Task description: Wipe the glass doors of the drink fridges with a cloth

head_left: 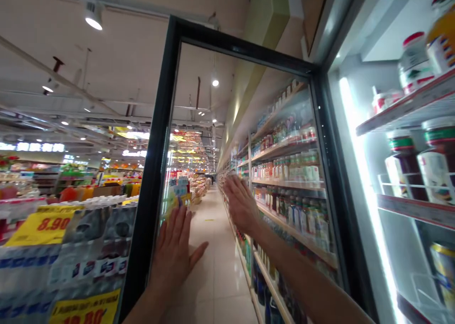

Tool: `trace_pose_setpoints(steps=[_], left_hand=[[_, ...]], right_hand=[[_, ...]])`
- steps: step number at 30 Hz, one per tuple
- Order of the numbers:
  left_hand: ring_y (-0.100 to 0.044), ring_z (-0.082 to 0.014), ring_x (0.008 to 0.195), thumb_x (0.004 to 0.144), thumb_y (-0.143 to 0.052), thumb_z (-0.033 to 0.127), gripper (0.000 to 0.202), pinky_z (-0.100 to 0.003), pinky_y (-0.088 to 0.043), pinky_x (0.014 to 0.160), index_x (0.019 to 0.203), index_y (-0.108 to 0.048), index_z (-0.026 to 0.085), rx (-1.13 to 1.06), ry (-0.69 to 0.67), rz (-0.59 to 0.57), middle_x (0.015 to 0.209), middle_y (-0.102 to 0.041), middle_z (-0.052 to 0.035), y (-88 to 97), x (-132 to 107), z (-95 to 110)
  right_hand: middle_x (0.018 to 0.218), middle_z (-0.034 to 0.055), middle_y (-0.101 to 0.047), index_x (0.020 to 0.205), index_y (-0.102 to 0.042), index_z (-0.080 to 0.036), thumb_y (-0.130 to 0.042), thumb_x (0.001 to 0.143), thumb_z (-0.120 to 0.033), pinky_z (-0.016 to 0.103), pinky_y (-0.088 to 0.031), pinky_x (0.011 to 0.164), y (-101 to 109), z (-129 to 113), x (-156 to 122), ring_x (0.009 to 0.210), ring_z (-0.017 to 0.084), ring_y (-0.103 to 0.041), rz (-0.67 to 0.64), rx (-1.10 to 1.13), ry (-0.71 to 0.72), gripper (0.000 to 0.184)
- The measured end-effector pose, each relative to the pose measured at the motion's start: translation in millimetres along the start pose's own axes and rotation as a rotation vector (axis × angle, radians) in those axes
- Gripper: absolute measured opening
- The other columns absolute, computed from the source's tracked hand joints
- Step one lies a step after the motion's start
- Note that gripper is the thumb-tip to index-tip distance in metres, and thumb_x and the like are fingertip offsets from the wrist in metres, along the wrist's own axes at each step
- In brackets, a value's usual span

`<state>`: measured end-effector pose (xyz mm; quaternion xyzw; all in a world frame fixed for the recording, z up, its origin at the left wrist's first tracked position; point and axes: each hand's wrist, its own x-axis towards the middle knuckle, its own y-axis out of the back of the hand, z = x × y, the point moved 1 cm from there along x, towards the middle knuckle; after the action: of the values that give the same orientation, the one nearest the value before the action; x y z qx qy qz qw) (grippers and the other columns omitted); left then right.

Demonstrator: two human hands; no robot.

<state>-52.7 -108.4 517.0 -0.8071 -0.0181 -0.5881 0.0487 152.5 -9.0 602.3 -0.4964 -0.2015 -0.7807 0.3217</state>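
Observation:
A glass fridge door [159,139] with a black frame stands swung out in front of me. My left hand [176,253] lies flat on the inside of the glass near its lower left, fingers stretched upward. My right hand [240,203] is also flat against the glass, higher and to the right, fingers together and extended. Neither hand holds anything. Through the glass I see a shop aisle and shelves of bottles [295,210].
The open, lit fridge [362,181] at right holds bottles [405,165] and jars on white shelves. Left of the door stand stacked drink packs [88,248] with yellow price signs [44,226]. A tiled aisle [213,267] runs straight ahead.

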Motion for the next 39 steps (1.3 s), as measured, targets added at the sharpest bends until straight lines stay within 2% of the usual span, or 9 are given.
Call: trace_pose_setpoints(steps=[5, 12, 14, 17, 19, 23, 26, 32, 39], left_hand=[[-0.017, -0.0307, 0.140, 0.088, -0.041, 0.047, 0.077, -0.049, -0.024, 0.110, 0.146, -0.009, 0.009, 0.036, -0.006, -0.020, 0.149, -0.026, -0.0200, -3.5, -0.6, 2.3], [-0.019, -0.0298, 0.140, 0.088, -0.042, 0.047, 0.076, -0.049, -0.025, 0.109, 0.147, -0.009, 0.011, -0.003, 0.038, -0.043, 0.148, -0.028, -0.0196, -10.5, -3.8, 0.0], [-0.019, -0.0296, 0.140, 0.089, -0.041, 0.046, 0.075, -0.050, -0.025, 0.109, 0.147, -0.009, 0.011, -0.012, 0.053, -0.048, 0.149, -0.027, -0.0193, -12.3, -4.8, 2.1], [-0.017, -0.0321, 0.140, 0.088, -0.043, 0.043, 0.075, -0.053, -0.024, 0.109, 0.146, -0.009, 0.010, -0.013, 0.089, -0.055, 0.149, -0.023, -0.0211, -15.7, -5.1, 9.2], [-0.016, -0.0335, 0.140, 0.088, -0.044, 0.041, 0.076, -0.056, -0.023, 0.109, 0.146, -0.006, 0.010, -0.015, 0.129, -0.041, 0.150, -0.020, -0.0215, -17.8, -4.7, 14.0], [-0.016, -0.0335, 0.140, 0.087, -0.046, 0.040, 0.078, -0.058, -0.022, 0.108, 0.147, -0.003, 0.014, -0.072, 0.154, -0.013, 0.151, -0.016, -0.0194, -18.5, -4.8, 16.9], [-0.016, -0.0330, 0.140, 0.087, -0.047, 0.041, 0.078, -0.058, -0.023, 0.108, 0.147, -0.004, 0.013, -0.079, 0.148, -0.020, 0.150, -0.020, -0.0200, -17.2, -4.6, 14.1], [-0.016, -0.0333, 0.140, 0.088, -0.047, 0.041, 0.078, -0.058, -0.023, 0.109, 0.147, -0.005, 0.013, -0.061, 0.145, -0.026, 0.150, -0.020, -0.0197, -16.9, -5.2, 12.1], [-0.015, -0.0220, 0.140, 0.089, -0.045, 0.022, 0.065, -0.048, -0.013, 0.116, 0.146, -0.015, 0.017, -0.059, -0.107, -0.094, 0.142, -0.039, -0.0110, -11.0, -44.6, 36.3]], right_hand=[[0.144, 0.0233, -0.036, 0.137, -0.039, -0.005, -0.027, 0.091, -0.020, 0.058, -0.024, 0.108, 33.2, 76.6, -11.1, 0.138, 0.032, -0.026, 0.263, -0.170, -0.475, 0.050], [0.133, 0.0015, -0.055, 0.129, -0.051, -0.028, -0.038, 0.087, -0.011, 0.038, -0.034, 0.111, -8.5, -25.5, -29.7, 0.133, 0.013, -0.038, 0.037, 0.025, 0.022, 0.046], [0.131, 0.0030, -0.057, 0.124, -0.056, -0.025, -0.036, 0.086, -0.006, 0.038, -0.037, 0.109, 9.1, -1.4, -43.1, 0.129, 0.014, -0.044, 0.043, 0.064, 0.044, 0.047], [0.136, 0.0136, -0.051, 0.122, -0.058, -0.013, -0.035, 0.085, -0.010, 0.039, -0.043, 0.103, 43.3, 68.8, -52.9, 0.128, 0.021, -0.046, 0.332, -0.149, -0.391, 0.044], [0.140, 0.0183, -0.045, 0.124, -0.056, -0.008, -0.034, 0.085, -0.012, 0.042, -0.040, 0.105, 47.2, 82.8, -52.2, 0.133, 0.026, -0.040, 0.420, -0.220, -0.516, 0.045], [0.142, 0.0103, -0.045, 0.131, -0.049, -0.017, -0.035, 0.085, -0.010, 0.053, -0.035, 0.108, 11.7, 6.5, -58.5, 0.138, 0.026, -0.031, 0.177, -0.082, -0.254, 0.049], [0.137, -0.0016, -0.051, 0.133, -0.046, -0.034, -0.038, 0.083, -0.008, 0.043, -0.043, 0.105, 3.1, -26.9, -81.9, 0.134, 0.019, -0.038, -0.065, 0.046, 0.045, 0.057], [0.146, 0.0179, -0.037, 0.138, -0.039, -0.013, -0.031, 0.090, -0.018, 0.061, -0.031, 0.106, 38.7, 40.9, -126.3, 0.138, 0.030, -0.029, 0.277, -0.234, -0.613, 0.049], [0.132, 0.0046, -0.055, 0.142, -0.031, -0.028, -0.036, 0.083, -0.007, 0.046, -0.040, 0.106, 11.0, -48.3, -158.2, 0.132, 0.022, -0.040, -0.031, -0.037, -0.126, 0.063]])
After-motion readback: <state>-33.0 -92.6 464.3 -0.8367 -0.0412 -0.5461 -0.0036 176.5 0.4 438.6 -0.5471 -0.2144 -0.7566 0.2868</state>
